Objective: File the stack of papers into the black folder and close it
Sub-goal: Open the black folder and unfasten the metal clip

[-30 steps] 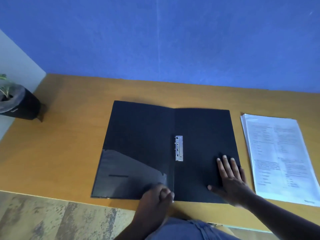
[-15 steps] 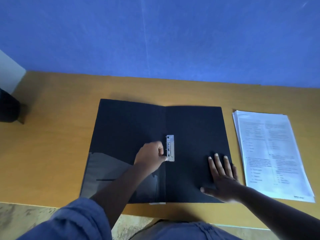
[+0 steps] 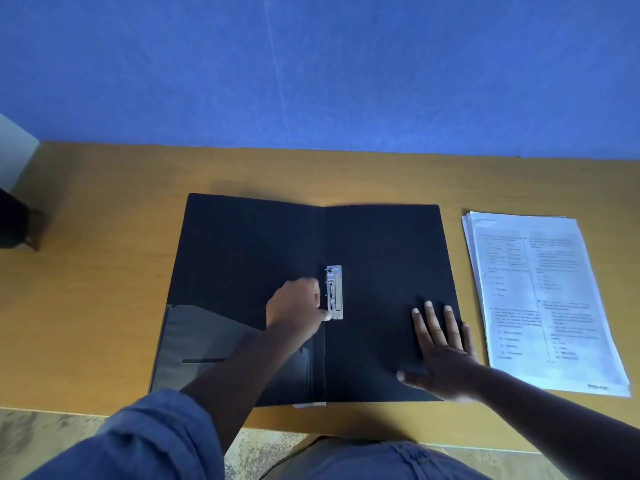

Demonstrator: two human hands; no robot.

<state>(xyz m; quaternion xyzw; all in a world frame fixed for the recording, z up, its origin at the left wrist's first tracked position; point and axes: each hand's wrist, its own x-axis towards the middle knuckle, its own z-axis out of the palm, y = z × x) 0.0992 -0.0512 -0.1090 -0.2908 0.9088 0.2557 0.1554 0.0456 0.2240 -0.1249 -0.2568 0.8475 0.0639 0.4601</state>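
Observation:
The black folder (image 3: 381, 258) lies open and flat on the wooden desk, with a clear pocket on its left inner flap. A metal clip (image 3: 334, 292) sits just right of the spine. My left hand (image 3: 297, 306) rests at the clip's left edge, fingers curled, thumb and fingertips touching the clip's lower end. My right hand (image 3: 441, 348) lies flat, fingers spread, on the folder's right half near its lower right corner. The stack of printed papers (image 3: 540, 299) lies on the desk to the right of the folder, untouched.
The wooden desk (image 3: 104, 271) runs up to a blue wall. A dark pot (image 3: 14, 220) stands at the desk's far left edge. The desk's near edge is just below the folder, with floor beyond it.
My left hand went from the folder's bottom edge up to the metal clip and now touches it. My right hand stays pressed flat on the right half.

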